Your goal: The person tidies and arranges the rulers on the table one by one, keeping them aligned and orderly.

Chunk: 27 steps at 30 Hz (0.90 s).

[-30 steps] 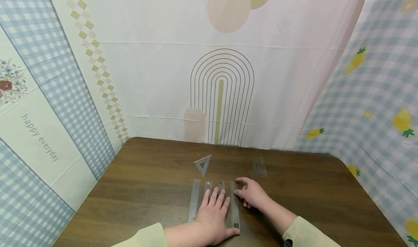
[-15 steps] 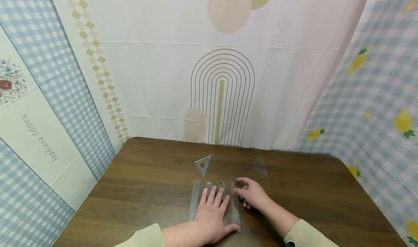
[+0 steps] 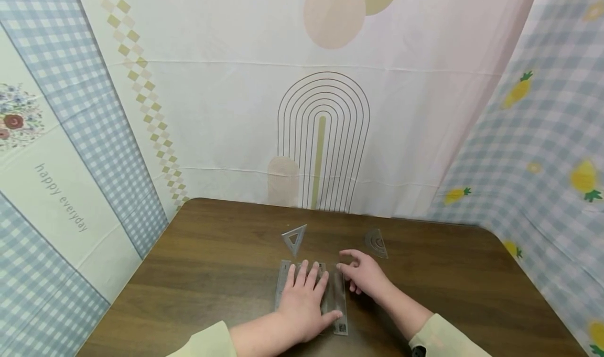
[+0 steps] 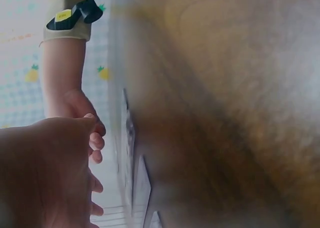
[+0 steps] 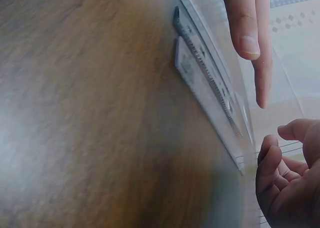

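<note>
Four clear rulers (image 3: 311, 291) lay side by side, low in the middle of the head view, on a brown table (image 3: 212, 273). Left hand (image 3: 304, 299) rested flat on top of them, fingers straight and spread, pressing and not gripping. Right hand (image 3: 365, 276) hovered just beside the rightmost ruler (image 3: 338, 299), fingers loosely bent, holding nothing; contact with the ruler edge could not be judged from the head view, and in the right wrist view seemed apart from the plastic. In that wrist view were seen ruler ends (image 5: 210, 82) close together, flat on the wood, with left fingers (image 5: 247, 22) above. Higher in the head view lay a small set square (image 3: 294, 238), and to the right of it a protractor (image 3: 376, 242), well apart from the hands. Probably light, thin and stiff plastic, smooth enough to slide easily on the table, and able to crack if bent much. Hard to lift from flat; better taken at a long edge or at one end, perhaps after sliding to the table border.
</note>
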Motion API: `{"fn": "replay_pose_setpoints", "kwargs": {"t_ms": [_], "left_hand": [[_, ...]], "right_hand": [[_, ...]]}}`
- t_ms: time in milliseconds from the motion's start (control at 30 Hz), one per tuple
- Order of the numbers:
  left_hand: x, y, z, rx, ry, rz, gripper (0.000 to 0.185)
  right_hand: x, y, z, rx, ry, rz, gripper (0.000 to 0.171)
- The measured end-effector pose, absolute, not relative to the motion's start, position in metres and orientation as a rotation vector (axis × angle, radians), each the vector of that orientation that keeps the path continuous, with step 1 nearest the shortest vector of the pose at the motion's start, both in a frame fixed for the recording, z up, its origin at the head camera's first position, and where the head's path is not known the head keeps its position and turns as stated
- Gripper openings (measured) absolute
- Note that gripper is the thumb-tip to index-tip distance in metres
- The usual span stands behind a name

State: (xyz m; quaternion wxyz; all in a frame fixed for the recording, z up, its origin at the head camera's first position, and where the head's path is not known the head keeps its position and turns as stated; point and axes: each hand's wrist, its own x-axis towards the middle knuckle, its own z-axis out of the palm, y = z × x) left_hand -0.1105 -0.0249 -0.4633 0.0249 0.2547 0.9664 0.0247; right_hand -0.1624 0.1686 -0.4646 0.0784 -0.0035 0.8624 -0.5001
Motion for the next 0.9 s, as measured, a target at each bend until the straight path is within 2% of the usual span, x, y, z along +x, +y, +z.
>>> {"fn": "replay_pose_setpoints", "kwargs": {"t_ms": [900], "left_hand": [[-0.168, -0.064, -0.453, 0.434, 3.116, 0.225, 0.085]], "right_hand": [[-0.193, 0.138, -0.454, -0.052, 2.615, -1.538, 0.042]]}}
